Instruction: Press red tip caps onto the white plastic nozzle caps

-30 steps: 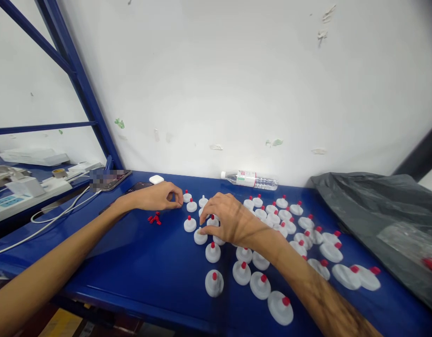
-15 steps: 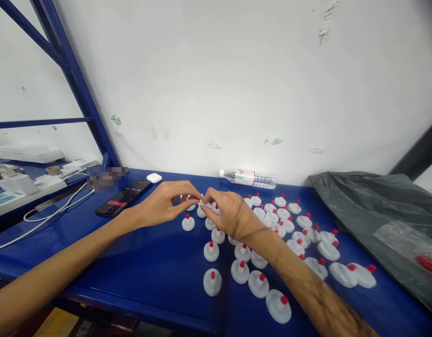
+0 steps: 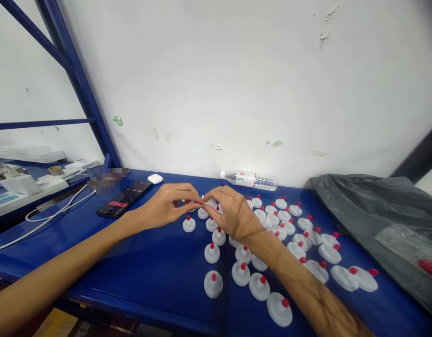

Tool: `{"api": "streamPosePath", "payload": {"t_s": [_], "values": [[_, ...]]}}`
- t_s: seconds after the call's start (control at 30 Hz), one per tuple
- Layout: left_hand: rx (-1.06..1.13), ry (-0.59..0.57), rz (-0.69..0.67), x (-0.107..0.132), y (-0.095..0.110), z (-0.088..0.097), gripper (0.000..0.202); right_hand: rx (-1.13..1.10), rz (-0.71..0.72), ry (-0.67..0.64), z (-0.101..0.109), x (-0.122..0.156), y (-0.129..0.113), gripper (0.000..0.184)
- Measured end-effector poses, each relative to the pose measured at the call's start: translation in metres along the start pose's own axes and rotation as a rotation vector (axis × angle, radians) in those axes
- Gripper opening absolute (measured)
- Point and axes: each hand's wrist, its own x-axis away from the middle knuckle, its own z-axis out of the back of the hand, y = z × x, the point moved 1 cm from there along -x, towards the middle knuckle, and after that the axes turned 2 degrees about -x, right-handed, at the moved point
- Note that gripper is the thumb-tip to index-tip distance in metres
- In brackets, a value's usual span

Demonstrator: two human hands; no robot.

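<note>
My left hand (image 3: 177, 202) is pinched, its thumb and index fingertips meeting those of my right hand (image 3: 228, 210), closed in a pinch as well. Whatever lies between the fingertips is too small and covered to make out. Right below them is a white round nozzle lid (image 3: 203, 214), its top hidden by the fingers. Nearer me stand several similar lids with red tips, such as a red-tipped lid (image 3: 212, 253) and a single red-tipped lid (image 3: 189, 224) left of the row. More of them spread out right of my right forearm, some partly hidden behind it.
A clear plastic bottle (image 3: 249, 180) lies along the wall. At left are a phone (image 3: 124, 200), a white earbud case (image 3: 155, 179) and white cables (image 3: 61, 208). A dark grey plastic bag (image 3: 363, 206) covers the right side of the blue table (image 3: 149, 271).
The fingertips have drawn closer together over the lid, covering the small white piece seen between them before. The whole view has shifted very slightly; the lids on the table stay put.
</note>
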Motion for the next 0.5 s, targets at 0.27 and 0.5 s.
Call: {"api": "streamPosePath", "payload": {"t_s": [0.27, 0.5], "values": [[0.351, 0.035, 0.301, -0.001, -0.008, -0.009, 0.038, -0.026, 0.144, 0.077, 0.003, -0.002, -0.001, 0.009], [0.69, -0.225, 0.369, -0.001, -0.009, -0.008, 0.038, -0.027, 0.235, 0.102, 0.002, -0.003, -0.016, 0.011]]}}
